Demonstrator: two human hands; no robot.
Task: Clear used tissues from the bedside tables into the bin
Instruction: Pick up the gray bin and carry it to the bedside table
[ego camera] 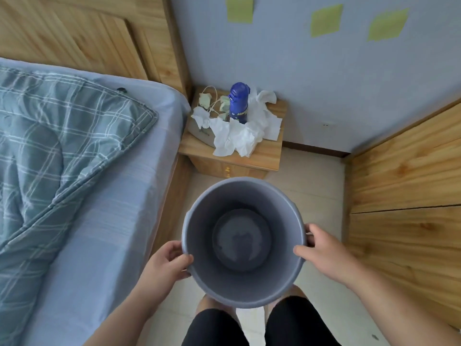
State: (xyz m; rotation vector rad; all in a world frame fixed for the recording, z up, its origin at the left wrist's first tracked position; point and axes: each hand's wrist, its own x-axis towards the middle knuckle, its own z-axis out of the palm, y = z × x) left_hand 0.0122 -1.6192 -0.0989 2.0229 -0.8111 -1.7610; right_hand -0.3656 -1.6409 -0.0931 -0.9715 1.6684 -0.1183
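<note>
Head: left hand, right hand grip bin; bottle label blurred.

A home bedroom: quilted bed, wooden headboard, and small bedside table.

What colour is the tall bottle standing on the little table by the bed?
Dark blue, seen in the head view: the bottle stands among white tissues.

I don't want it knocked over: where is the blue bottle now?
In the head view, the bottle stands upright on the bedside table by the wall, with tissues around its base.
</note>
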